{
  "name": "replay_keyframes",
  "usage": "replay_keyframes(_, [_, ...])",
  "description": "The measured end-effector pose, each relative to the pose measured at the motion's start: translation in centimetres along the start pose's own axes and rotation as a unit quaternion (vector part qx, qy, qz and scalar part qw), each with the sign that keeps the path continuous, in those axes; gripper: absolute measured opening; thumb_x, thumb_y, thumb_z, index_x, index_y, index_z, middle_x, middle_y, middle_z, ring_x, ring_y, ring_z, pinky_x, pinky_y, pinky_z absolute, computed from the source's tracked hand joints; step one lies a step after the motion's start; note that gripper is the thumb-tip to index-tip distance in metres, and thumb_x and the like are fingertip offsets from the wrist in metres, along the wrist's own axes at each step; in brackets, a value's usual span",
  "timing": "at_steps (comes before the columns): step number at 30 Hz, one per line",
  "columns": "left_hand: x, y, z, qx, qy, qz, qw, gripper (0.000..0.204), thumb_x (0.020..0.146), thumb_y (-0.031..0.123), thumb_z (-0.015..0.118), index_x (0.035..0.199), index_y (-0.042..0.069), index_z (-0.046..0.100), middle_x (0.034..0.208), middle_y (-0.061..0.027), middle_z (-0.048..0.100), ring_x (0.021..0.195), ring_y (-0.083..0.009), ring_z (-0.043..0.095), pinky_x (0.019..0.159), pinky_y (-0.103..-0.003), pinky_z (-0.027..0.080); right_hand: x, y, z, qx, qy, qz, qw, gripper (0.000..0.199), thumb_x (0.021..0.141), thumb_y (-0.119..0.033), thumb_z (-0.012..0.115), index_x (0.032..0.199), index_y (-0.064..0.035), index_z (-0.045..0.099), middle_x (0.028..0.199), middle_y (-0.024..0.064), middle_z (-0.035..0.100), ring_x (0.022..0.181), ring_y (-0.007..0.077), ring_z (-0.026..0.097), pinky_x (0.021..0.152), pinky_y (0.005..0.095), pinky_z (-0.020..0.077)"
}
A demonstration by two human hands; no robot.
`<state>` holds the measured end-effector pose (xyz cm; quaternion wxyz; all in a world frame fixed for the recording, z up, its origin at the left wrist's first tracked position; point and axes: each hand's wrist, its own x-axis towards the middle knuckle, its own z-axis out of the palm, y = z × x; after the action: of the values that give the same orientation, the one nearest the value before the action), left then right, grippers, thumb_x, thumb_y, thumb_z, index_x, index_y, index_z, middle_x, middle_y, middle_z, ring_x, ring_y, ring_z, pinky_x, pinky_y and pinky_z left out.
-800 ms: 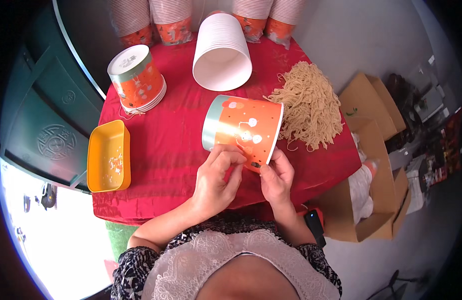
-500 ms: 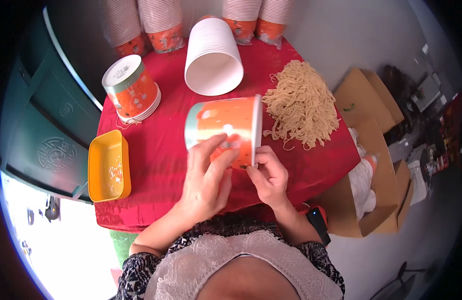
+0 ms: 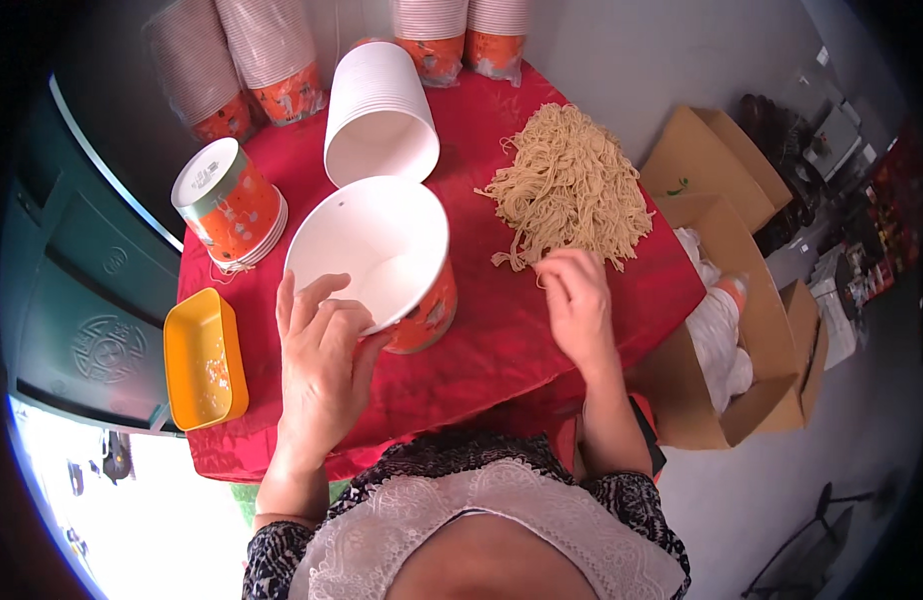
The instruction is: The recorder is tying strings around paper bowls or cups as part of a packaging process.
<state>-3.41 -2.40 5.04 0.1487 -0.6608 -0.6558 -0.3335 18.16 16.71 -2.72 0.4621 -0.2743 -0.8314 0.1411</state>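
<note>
My left hand (image 3: 327,360) grips the near-left rim of a white-lined paper bucket (image 3: 432,305) with an orange printed outside. The bucket is tilted, its mouth facing up and toward me. At the near edge of a heap of beige noodle-like strands (image 3: 582,180) is my right hand (image 3: 579,305), its thumb and fingertips pinched together. A thin strand seems to show by these fingertips, but what they hold is too small to make out. Behind the bucket lies a nested stack of white buckets (image 3: 382,110), opening toward me.
Upside-down orange buckets (image 3: 237,205) stand stacked at the left on the red tablecloth (image 3: 482,390). Nearer me is a yellow bin (image 3: 182,350) with small white bits inside. Wrapped bucket stacks (image 3: 272,60) line the back. An open cardboard box (image 3: 702,400) sits right of the table.
The bucket has turned from lying sideways to mouth-up and shifted left with my left hand. My right hand has left its rim and moved right and up to the heap.
</note>
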Motion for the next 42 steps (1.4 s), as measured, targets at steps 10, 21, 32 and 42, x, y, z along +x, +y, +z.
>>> replay_keyframes(10, [0.8, 1.3, 2.4, 0.031, -0.016, 0.020, 0.999, 0.024, 0.072, 0.002, 0.075, 0.088, 0.004, 0.058, 0.087, -0.0077, 0.060, 0.114, -0.0327, 0.055, 0.111, -0.062, 0.026, -2.2, 5.7, -0.1, -0.069, -0.077, 0.071, 0.992, 0.011, 0.078, -0.003, 0.071, 0.087, -0.0041, 0.065, 0.096, 0.0100, 0.059, 0.097, 0.0310, 0.053, 0.086, 0.0408, 0.0435])
replay_keyframes(21, [0.2, 2.3, 1.8, -0.054, 0.051, 0.030, 0.997, 0.035, 0.066, 0.004, 0.079, 0.095, 0.004, 0.060, 0.115, -0.0157, 0.056, 0.118, -0.0404, 0.052, 0.105, -0.061, 0.035, -2.7, 1.5, -0.1, -0.006, -0.040, 0.018, 0.999, 0.012, 0.078, 0.003, 0.066, 0.085, -0.0012, 0.057, 0.104, 0.0145, 0.057, 0.099, 0.0346, 0.052, 0.087, 0.0427, 0.0432])
replay_keyframes(32, [-1.0, 3.7, 0.7, -0.133, 0.108, 0.072, 0.983, 0.026, 0.066, -0.003, 0.073, 0.088, 0.002, 0.062, 0.102, -0.0166, 0.062, 0.099, -0.0373, 0.059, 0.080, -0.045, 0.050, -2.5, -7.1, -0.6, 0.504, -0.105, 0.142, 0.845, 0.008, 0.099, -0.005, 0.051, 0.096, 0.0003, 0.056, 0.084, 0.0039, 0.061, 0.063, 0.0054, 0.051, 0.057, 0.0200, 0.0427])
replay_keyframes(42, [-2.6, 4.6, 0.8, -0.323, -0.085, -0.142, 0.932, 0.034, 0.089, -0.008, 0.061, 0.122, -0.003, 0.053, 0.090, -0.0082, 0.067, 0.070, -0.0059, 0.060, 0.061, -0.021, 0.048, -2.8, -9.6, -0.7, 0.517, -0.144, 0.098, 0.838, 0.012, 0.101, -0.004, 0.045, 0.103, 0.0013, 0.057, 0.085, 0.0037, 0.060, 0.064, 0.0071, 0.052, 0.057, 0.0210, 0.0437])
